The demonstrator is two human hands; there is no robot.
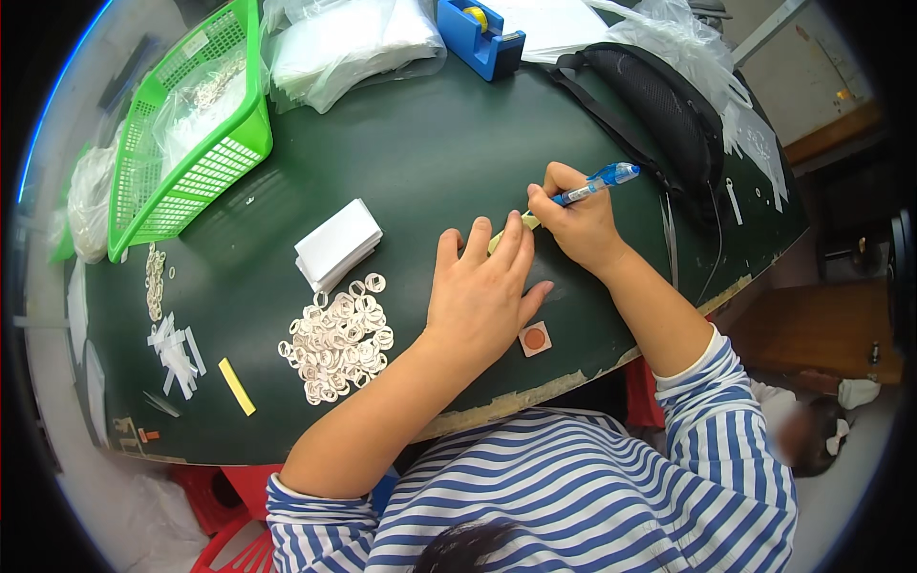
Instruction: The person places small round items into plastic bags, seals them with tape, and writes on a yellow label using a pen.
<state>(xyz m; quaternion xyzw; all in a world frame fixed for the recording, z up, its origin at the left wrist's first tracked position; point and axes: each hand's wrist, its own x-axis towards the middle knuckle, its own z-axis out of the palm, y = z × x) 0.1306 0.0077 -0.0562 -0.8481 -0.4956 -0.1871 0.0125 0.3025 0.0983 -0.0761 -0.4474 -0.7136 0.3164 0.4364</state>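
Observation:
My right hand (579, 218) grips a blue pen (597, 183), its tip end down by a narrow yellow paper strip (528, 221). Flat on that strip lies my left hand (482, 286), fingers stretched out and covering most of it. Just below my left thumb is a small pale square (535, 339) with an orange-brown disc on it. Left of my left hand, a heap of whitish rings (339, 344) is spread on the table, and above the heap sits a stack of folded white paper (338, 244).
The dark green table (382, 153) carries a green basket (191, 124) with a plastic bag inside. A blue tape dispenser (480, 38) and a black pouch (650, 105) stand at the back. Toward the left lie white strips (176, 355) and another yellow strip (237, 386).

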